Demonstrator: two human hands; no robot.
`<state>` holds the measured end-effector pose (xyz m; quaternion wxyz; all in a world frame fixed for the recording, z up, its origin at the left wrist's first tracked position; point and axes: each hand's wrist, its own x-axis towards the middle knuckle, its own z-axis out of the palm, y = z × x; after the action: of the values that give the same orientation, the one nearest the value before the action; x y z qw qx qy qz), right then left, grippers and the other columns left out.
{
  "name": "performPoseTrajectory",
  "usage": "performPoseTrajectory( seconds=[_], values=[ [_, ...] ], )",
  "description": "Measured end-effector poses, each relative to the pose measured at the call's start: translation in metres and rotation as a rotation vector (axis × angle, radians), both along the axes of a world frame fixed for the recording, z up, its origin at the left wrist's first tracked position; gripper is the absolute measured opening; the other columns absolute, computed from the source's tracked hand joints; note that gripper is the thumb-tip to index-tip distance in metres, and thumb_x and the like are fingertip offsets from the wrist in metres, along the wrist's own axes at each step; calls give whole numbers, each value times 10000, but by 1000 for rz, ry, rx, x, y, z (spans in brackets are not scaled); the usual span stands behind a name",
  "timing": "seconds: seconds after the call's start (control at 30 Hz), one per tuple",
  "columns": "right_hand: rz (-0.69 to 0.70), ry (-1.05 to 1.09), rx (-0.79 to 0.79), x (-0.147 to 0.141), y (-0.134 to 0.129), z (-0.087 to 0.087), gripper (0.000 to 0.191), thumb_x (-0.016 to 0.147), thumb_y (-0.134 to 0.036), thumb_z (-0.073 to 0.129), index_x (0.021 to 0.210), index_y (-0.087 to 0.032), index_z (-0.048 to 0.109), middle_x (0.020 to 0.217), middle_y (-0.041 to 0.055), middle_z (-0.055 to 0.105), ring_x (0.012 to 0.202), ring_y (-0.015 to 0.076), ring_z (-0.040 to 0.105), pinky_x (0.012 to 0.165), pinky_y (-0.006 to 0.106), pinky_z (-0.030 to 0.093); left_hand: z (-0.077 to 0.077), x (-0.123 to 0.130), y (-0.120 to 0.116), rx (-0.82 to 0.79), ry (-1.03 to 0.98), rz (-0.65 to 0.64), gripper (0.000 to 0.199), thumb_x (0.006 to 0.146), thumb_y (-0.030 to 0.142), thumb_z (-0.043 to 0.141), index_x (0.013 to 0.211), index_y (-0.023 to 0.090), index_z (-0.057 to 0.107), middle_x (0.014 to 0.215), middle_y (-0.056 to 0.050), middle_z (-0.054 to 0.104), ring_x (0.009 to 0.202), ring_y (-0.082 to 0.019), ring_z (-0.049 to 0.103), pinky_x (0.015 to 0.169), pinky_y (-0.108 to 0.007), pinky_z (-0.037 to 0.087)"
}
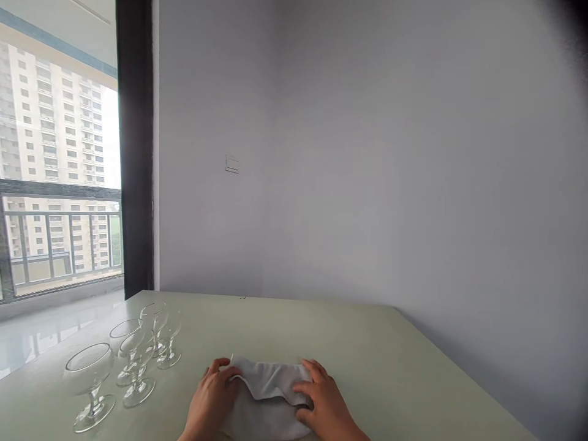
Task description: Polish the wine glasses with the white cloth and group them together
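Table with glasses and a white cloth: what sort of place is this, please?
Probably a dining area in a high-rise flat: apartment towers stand beyond a railing outside the window, with a wall switch indoors, and stemmed glasses stand on a pale table.

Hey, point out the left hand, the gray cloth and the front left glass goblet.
Left hand [210, 399], head view, on the back of the hand.
Gray cloth [271, 380], head view, on the top fold.
Glass goblet [89, 366], head view, on the bowl.
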<state>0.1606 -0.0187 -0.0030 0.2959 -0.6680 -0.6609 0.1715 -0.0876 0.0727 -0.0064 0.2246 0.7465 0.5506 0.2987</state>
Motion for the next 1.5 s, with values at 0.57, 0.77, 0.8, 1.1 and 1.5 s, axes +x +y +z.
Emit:
performPoseTrajectory(
  seconds=[0.57, 0.77, 0.8, 1.1, 1.5],
  values=[
    [-147, 122, 282, 2, 11, -2, 188, 816, -269, 495, 771, -220, 671, 885, 65, 654, 860, 235, 544, 758, 352, 441, 20, 8, -14, -114, -296, 57, 357, 804, 406, 385, 998, 241, 635, 497, 52, 539, 511, -158, 535, 547, -240, 396],
    [-11, 38, 303, -8, 9, -7, 274, 785, -399, 580, 1007, -260, 658, 1045, 54, 648, 994, 263, 530, 857, 379, 392, 10, 13, -11, -70, -355, -4, 340, 814, 439, 398, 933, 248, 653, 537, 43, 560, 565, -150, 548, 570, -225, 396],
    [-7, 17, 280, -9, 10, -10, 362, 752, -371, 619, 1099, -269, 623, 1120, 52, 629, 1050, 277, 512, 890, 391, 370, 8, 14, -11, -73, -373, -25, 352, 819, 454, 397, 932, 244, 656, 545, 39, 561, 568, -149, 544, 571, -224, 400],
    [-132, -60, 214, 3, 15, 0, 256, 815, -231, 462, 769, -208, 713, 945, 87, 674, 932, 270, 546, 803, 384, 401, 22, 12, -19, 50, -371, -246, 353, 831, 448, 422, 897, 237, 696, 707, 0, 613, 623, -145, 537, 621, -230, 437],
    [-82, -42, 228, -5, 22, -10, 220, 769, -258, 561, 925, -267, 716, 961, 42, 678, 965, 250, 547, 825, 366, 413, 28, 13, -25, 56, -473, -334, 345, 833, 479, 442, 811, 225, 675, 628, 8, 550, 632, -154, 550, 643, -240, 445]
  ],
)
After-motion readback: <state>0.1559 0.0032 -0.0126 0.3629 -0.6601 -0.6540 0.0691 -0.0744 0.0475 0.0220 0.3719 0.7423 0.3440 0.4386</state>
